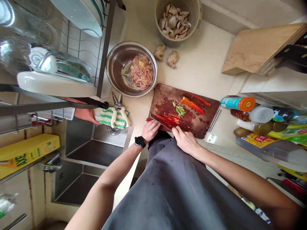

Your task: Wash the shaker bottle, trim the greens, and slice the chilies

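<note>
A dark brown cutting board [192, 123] lies on the counter in front of me. My right hand [185, 140] is closed round the handle of a knife [161, 121], whose blade slants left across the board's near edge. My left hand [151, 129], below a black watch, has its fingers together at the blade's tip end, pressing on red chili pieces at the board's left edge. Beyond the blade is a pile of shredded red chili [174, 118]. Green shreds [180, 111] lie behind it, and larger red chili pieces [193, 105] sit farther back.
A steel bowl of sliced meat [111, 68] stands back left. Ginger [172, 59] and a basket of garlic [157, 19] are behind the board. Bottles [261, 113] and a knife block [261, 48] stand right. Shears [117, 110] on a cloth, a sink [96, 153] and a dish rack [104, 48] are left.
</note>
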The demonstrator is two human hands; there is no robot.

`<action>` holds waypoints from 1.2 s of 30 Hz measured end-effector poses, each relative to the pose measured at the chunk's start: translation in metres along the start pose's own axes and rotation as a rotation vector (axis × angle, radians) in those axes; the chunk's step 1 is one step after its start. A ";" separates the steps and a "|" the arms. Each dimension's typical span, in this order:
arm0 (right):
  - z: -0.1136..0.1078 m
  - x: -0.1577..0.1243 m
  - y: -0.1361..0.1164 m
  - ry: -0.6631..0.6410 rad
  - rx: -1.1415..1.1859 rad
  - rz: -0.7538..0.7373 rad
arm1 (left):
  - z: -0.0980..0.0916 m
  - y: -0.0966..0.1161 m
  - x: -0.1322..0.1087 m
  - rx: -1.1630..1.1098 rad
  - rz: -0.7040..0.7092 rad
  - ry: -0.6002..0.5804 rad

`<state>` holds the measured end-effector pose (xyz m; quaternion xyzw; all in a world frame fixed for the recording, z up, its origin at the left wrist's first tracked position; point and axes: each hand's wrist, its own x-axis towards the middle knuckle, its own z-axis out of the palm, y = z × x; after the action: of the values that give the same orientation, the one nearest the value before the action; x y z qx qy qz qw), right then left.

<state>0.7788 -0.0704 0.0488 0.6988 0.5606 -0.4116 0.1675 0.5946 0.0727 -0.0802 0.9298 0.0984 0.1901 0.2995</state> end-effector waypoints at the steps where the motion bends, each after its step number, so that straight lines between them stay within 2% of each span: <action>1: -0.001 -0.004 -0.001 -0.005 -0.013 -0.010 | 0.000 0.000 0.000 0.007 -0.001 -0.001; 7: -0.007 -0.009 -0.010 0.009 -0.038 -0.030 | 0.001 0.001 -0.002 0.008 -0.017 -0.005; 12: -0.007 0.009 -0.010 -0.032 -0.025 -0.028 | 0.005 -0.003 -0.006 -0.079 -0.071 -0.038; 16: -0.006 0.019 -0.006 0.018 0.028 -0.020 | 0.007 -0.002 -0.007 -0.091 -0.095 -0.032; 21: -0.004 0.003 -0.004 0.011 0.005 -0.026 | 0.003 0.001 -0.007 -0.040 -0.078 -0.051; 26: -0.008 -0.009 -0.008 -0.017 -0.037 -0.039 | 0.001 -0.004 -0.009 -0.072 -0.013 -0.005; 32: -0.011 0.009 -0.011 0.008 -0.031 -0.050 | 0.004 -0.009 -0.013 -0.109 -0.008 -0.004; 36: -0.003 0.019 -0.004 0.062 0.037 -0.063 | 0.008 -0.002 -0.007 -0.116 -0.049 -0.046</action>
<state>0.7769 -0.0548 0.0372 0.6961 0.5795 -0.4053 0.1240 0.5916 0.0681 -0.0892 0.9124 0.1031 0.1666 0.3595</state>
